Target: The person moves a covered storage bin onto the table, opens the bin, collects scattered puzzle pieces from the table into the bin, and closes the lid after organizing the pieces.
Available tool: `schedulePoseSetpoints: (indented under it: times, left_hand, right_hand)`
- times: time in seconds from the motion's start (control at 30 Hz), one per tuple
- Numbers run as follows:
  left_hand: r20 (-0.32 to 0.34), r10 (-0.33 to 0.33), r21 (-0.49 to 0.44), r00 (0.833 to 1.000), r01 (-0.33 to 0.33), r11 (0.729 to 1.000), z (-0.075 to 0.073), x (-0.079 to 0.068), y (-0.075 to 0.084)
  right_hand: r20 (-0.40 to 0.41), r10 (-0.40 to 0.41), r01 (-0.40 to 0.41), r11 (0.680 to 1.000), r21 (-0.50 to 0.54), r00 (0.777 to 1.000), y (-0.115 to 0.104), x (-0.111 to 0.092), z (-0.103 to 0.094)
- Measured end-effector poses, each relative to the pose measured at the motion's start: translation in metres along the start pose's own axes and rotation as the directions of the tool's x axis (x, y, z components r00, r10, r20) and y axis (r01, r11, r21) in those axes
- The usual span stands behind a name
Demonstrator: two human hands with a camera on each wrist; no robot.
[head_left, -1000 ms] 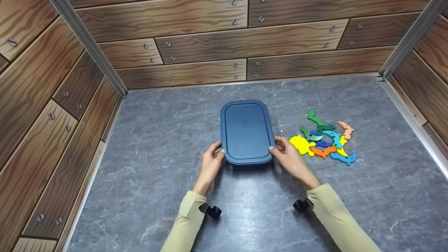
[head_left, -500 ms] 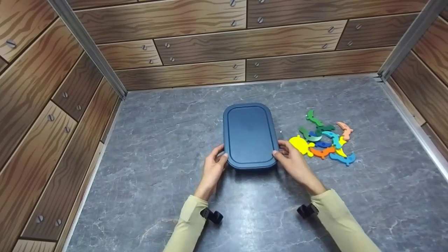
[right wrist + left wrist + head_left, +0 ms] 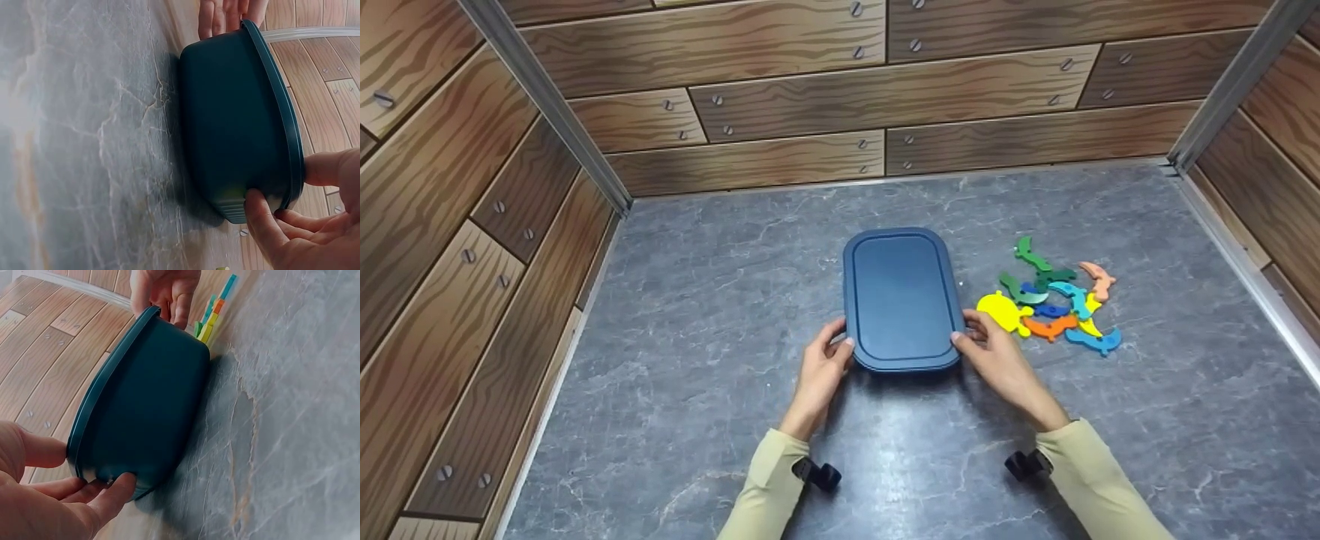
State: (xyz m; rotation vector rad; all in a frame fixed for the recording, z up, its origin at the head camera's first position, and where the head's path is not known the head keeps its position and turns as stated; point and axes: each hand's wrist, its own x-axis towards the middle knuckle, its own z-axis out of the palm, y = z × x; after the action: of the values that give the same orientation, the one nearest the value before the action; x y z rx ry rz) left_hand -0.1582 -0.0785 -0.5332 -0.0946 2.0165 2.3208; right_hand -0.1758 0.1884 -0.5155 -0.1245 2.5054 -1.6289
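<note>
A dark blue lidded plastic box sits in the middle of the grey marbled surface, its long side pointing away from me. My left hand grips its near left side, thumb at the lid's edge and fingers against the wall below. On the opposite side my right hand holds it the same way, thumb on the lid rim. Both wrist views show the box wall tapering down to its base, with the lid's rim overhanging it. The lid covers whatever is inside.
Right of the box lies a loose cluster of flat coloured pieces: a yellow turtle-like shape, an orange piece, green ones, blue ones and a peach one. Wood-patterned walls enclose the surface at the back and sides.
Both hands have drawn the box a little towards me and slightly to the right, still gripping its sides. The coloured pieces have stayed where they were.
</note>
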Motion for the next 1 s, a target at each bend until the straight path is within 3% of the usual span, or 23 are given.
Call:
schedulePoseSetpoints:
  times: [0.67,1.0]
  left_hand:
    - [0.012,-0.015,0.018,1.000,0.015,1.000,0.004,-0.012,-0.002]
    - [0.047,0.065,0.040,0.997,-0.067,0.997,0.009,-0.018,-0.003]
  right_hand:
    - [0.000,-0.005,0.005,1.000,0.018,1.000,0.001,-0.017,-0.003]
    - [-0.127,-0.033,0.038,0.999,0.036,0.991,0.009,-0.029,0.008]
